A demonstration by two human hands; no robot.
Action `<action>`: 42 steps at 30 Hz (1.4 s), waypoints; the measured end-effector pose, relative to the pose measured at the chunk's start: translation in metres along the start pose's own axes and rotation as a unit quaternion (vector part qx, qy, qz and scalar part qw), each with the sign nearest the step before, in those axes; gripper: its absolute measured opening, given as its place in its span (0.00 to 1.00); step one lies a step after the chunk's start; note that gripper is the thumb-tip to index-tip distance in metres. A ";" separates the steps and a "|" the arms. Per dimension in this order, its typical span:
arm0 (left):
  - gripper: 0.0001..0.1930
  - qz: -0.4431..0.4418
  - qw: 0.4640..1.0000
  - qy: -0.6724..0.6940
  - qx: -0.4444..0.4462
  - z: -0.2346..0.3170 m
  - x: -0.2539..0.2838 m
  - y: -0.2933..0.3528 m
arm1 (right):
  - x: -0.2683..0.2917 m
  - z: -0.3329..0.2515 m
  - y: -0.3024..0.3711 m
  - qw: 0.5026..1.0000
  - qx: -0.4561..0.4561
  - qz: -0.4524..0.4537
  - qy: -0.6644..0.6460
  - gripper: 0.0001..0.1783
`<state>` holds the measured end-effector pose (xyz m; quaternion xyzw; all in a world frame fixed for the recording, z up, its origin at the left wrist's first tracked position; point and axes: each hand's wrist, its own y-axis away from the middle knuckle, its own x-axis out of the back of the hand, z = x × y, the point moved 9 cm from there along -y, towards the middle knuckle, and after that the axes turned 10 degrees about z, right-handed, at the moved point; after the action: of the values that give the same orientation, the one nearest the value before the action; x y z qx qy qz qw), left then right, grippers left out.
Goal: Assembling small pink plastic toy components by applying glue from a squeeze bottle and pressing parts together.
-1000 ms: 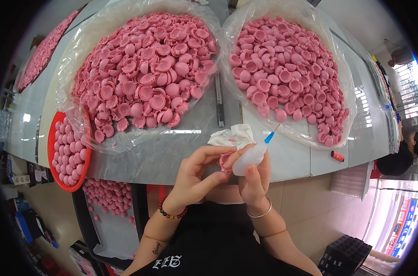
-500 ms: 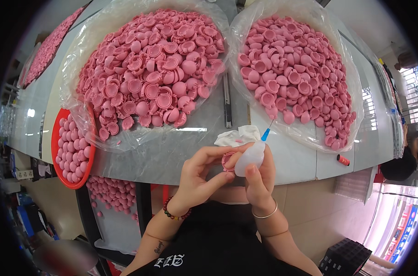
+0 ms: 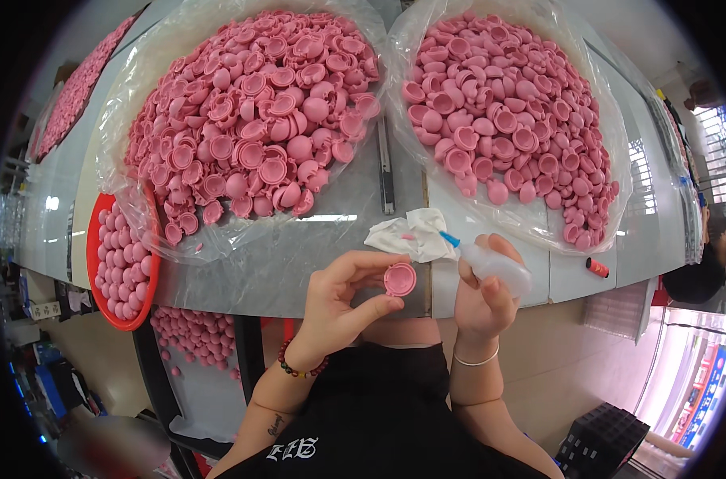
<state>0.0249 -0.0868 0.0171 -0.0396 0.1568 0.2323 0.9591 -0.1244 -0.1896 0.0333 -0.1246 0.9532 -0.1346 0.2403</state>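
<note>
Between the thumb and fingers of my left hand is a pink half shell, its hollow side facing up. My right hand is closed round a translucent squeeze bottle. The bottle lies tilted, its blue needle tip pointing left over a crumpled white tissue. A small pink piece rests on that tissue. Shell and bottle are apart. Beyond my hands, a large pile of pink shell halves fills a clear plastic bag on the left, and a second pile fills another on the right.
At the left, a red basket holds round pink balls. More balls lie in a tray below the table edge. A box cutter lies between the bags. A small red cylinder sits near the right front edge.
My right hand has moved right, away from the shell, and the bottle has tipped over to point left. My left hand still holds the shell, now more exposed. The view has shifted slightly.
</note>
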 end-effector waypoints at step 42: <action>0.21 -0.023 0.997 -0.074 -0.017 0.001 -0.003 0.001 | -0.004 -0.014 0.018 0.983 0.113 0.065 0.127 0.28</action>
<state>0.0223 -0.0874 0.0195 -0.0422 0.0802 0.2149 0.9724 -0.1314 -0.1686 0.0414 -0.0163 0.9608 -0.2400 0.1377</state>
